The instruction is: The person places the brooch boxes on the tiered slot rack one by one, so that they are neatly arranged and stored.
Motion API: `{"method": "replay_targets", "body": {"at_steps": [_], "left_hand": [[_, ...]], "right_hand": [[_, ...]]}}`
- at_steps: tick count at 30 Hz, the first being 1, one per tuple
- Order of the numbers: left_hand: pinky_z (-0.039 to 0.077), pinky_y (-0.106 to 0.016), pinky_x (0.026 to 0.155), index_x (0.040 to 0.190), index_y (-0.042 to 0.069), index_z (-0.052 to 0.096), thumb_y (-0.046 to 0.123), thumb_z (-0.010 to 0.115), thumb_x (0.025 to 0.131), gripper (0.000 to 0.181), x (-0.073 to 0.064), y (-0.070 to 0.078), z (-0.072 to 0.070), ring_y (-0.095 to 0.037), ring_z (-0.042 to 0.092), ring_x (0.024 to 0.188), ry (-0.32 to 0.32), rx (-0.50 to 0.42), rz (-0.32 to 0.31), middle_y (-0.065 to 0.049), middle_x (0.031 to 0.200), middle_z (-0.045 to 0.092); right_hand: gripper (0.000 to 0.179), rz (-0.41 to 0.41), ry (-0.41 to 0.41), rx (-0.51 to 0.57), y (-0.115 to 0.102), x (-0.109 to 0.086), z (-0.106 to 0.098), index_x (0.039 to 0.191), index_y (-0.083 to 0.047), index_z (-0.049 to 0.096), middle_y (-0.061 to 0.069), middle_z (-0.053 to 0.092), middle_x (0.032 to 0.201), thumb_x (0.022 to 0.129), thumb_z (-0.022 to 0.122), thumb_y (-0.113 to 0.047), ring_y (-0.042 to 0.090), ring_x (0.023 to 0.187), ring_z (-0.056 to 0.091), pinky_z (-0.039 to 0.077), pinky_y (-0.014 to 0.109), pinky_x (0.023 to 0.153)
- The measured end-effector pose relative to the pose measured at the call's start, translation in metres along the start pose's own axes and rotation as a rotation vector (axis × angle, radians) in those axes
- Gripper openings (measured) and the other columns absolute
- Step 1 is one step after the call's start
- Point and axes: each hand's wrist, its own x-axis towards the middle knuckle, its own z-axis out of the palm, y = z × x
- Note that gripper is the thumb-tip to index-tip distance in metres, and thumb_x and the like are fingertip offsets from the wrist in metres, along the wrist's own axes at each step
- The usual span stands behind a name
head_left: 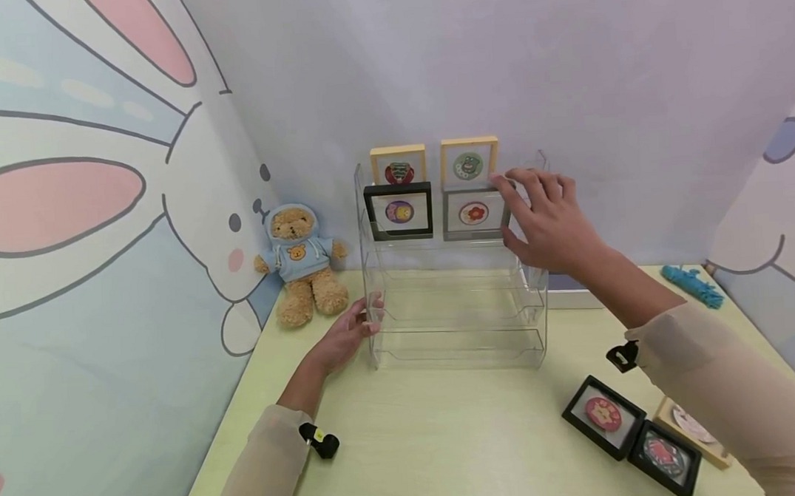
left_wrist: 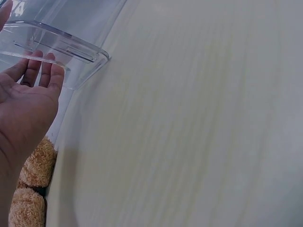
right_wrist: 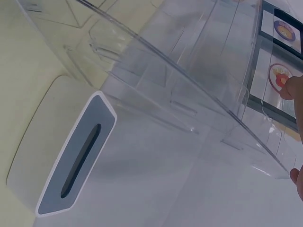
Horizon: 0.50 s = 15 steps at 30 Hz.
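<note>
Table, pale yellow-green wood-grained top (head_left: 446, 438). From mid-table, twelve o'clock: clear acrylic tiered rack (head_left: 461, 339), bearing two dark-rimmed square frames (head_left: 399, 211) before two pale-wood square frames (head_left: 470, 163). Between ten and eleven: brown plush bear in light-blue hoodie (head_left: 305, 261). Between one and two: white box with grey-blue slotted face (right_wrist: 47, 137). Two o'clock: turquoise object (head_left: 692, 285), kind unclear. Toward four: two black flat frames (head_left: 603, 415), one pale-wood flat frame (head_left: 692, 424).

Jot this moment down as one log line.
left fingers: holding side of clear plastic tiered rack; right fingers: at right edge of grey rectangular frame with red flower; three other rectangular frames: on pale yellow table
</note>
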Motion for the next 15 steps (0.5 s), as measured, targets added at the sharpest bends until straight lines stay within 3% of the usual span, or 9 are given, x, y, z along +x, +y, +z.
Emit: {"method": "replay_targets", "body": {"at_steps": [7, 15], "left_hand": [[0.021, -0.055, 0.132, 0.176, 0.015, 0.022, 0.021, 0.062, 0.111, 0.077, 0.0, 0.0, 0.0, -0.039, 0.025, 0.163, 0.011, 0.014, 0.012, -0.022, 0.175, 0.024], [0.017, -0.057, 0.134, 0.177, 0.015, 0.022, 0.021, 0.062, 0.111, 0.077, -0.001, -0.001, 0.0, -0.039, 0.022, 0.166, 0.004, 0.009, 0.014, -0.026, 0.177, 0.019]], "right_hand": [[0.091, 0.0, 0.02, 0.021, 0.01, -0.019, -0.011, 0.168, -0.002, 0.039, 0.03, 0.044, 0.155, 0.089, 0.078, -0.025, 0.054, 0.127, 0.043, 0.034, 0.073, 0.096], [0.091, 0.07, -0.032, 0.053, 0.021, -0.053, -0.031, 0.168, -0.003, 0.039, 0.03, 0.042, 0.157, 0.087, 0.075, -0.027, 0.056, 0.13, 0.042, 0.034, 0.074, 0.097]]}}
